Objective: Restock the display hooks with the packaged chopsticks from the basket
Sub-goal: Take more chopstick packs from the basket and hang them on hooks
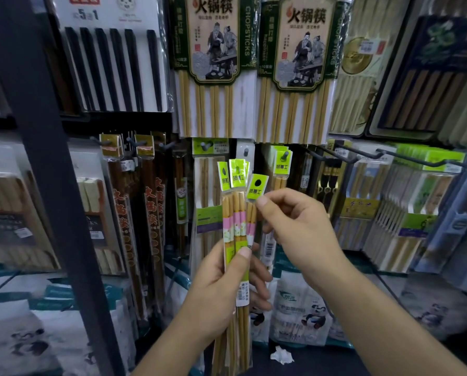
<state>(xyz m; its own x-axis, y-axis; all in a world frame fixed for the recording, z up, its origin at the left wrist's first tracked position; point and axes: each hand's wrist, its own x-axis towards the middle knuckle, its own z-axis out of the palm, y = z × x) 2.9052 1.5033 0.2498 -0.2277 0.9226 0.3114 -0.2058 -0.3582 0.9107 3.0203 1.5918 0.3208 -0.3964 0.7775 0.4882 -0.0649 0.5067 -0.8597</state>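
My left hand (221, 286) grips a bunch of slim chopstick packets (236, 221), upright, with lime-green header cards and pink bands. My right hand (294, 229) pinches the top of the rightmost packet just under its green header card (257, 187), fanning it away from the others. Behind them, a display hook (284, 156) carries a matching green-headed packet. Another hook (205, 146) to its left holds a wider green-labelled packet. No basket is in view.
Large chopstick packs (213, 63) hang on the upper row. Dark brown chopstick packets (134, 213) hang at the left beside a black shelf post (50, 158). Long bare hooks (362, 156) stick out at the right. Panda-printed bags (300, 308) lie below.
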